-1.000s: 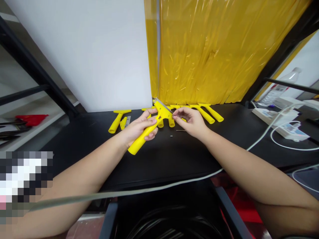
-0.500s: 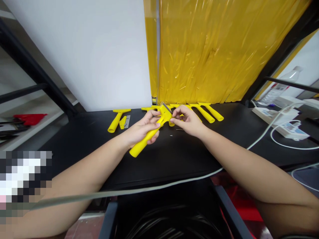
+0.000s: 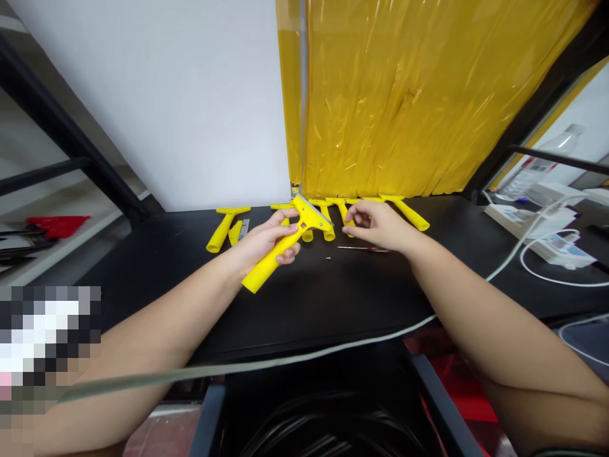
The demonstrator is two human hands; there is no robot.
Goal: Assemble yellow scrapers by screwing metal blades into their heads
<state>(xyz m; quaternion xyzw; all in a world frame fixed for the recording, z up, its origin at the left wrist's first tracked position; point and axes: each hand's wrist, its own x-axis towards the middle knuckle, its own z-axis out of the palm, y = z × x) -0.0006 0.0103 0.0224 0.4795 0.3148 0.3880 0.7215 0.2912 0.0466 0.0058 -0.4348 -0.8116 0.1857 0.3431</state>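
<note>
Yellow sheeting [image 3: 404, 95] in crinkled, shiny plastic hangs along the back beside a tall white panel [image 3: 190, 101], both standing at the far edge of a black table [image 3: 295, 324]. White power strips [image 3: 535, 235] sit at the table's right end, with a pale cable running across the front. Along the back lies a row of yellow scrapers [image 3: 329, 232], with one loose scraper [image 3: 221, 235] apart on the left and, next to it, a small yellow piece [image 3: 235, 233] by a metal plate. Above the table's middle, the left hand [image 3: 261, 238] grips the held scraper [image 3: 270, 264] by its handle, thumb on top, head tilted up and away. Well clear of that head, the right hand [image 3: 380, 223] is half curled, thumb and forefinger slightly parted, with nothing visible between them. Beneath it lies a thin red-handled screwdriver [image 3: 363, 248], and near its tip a tiny screw [image 3: 328, 258]. I judge the step in hand to be fastening the scraper's head; a next move would call for a steady left grip while the right takes up the screwdriver or screw in a fine pinch.
</note>
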